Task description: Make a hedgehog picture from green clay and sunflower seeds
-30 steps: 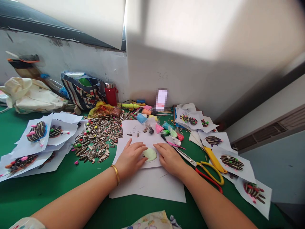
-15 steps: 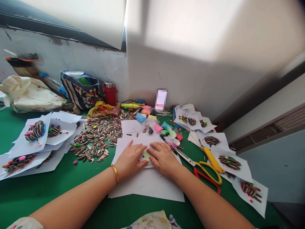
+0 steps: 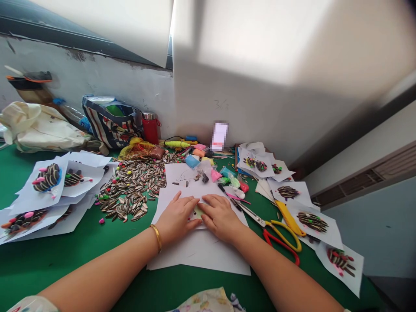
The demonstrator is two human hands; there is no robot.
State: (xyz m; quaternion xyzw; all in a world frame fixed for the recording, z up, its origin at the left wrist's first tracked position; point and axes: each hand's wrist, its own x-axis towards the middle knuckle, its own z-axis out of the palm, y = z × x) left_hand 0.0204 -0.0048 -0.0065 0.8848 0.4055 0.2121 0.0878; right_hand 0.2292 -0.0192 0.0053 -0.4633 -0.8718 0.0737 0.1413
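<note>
A pale green flattened piece of modelling clay (image 3: 197, 212) with small dark and pink spots lies on white paper (image 3: 198, 255) in front of me. My left hand (image 3: 180, 214) rests at its left edge, fingers stretched out and thumb pointing right. From the other side, my right hand (image 3: 219, 216) lays its extended fingers over the clay's right part. Both hands are open, fingertips almost meeting, and they hide most of the piece. Beyond them, a pencil-drawn sheet (image 3: 182, 173) carries a few seeds.
Striped sunflower seeds (image 3: 130, 190) are heaped on the left. Scissors (image 3: 260, 220) and a yellow utility knife (image 3: 290, 219) lie on the right. Coloured clay packets (image 3: 229, 173) sit behind my hands. Seed pictures (image 3: 48, 180) flank both sides; a red flask (image 3: 150, 129) stands behind.
My right hand has shifted slightly left, so less of the green clay shows between the hands. My left hand stays almost in place.
</note>
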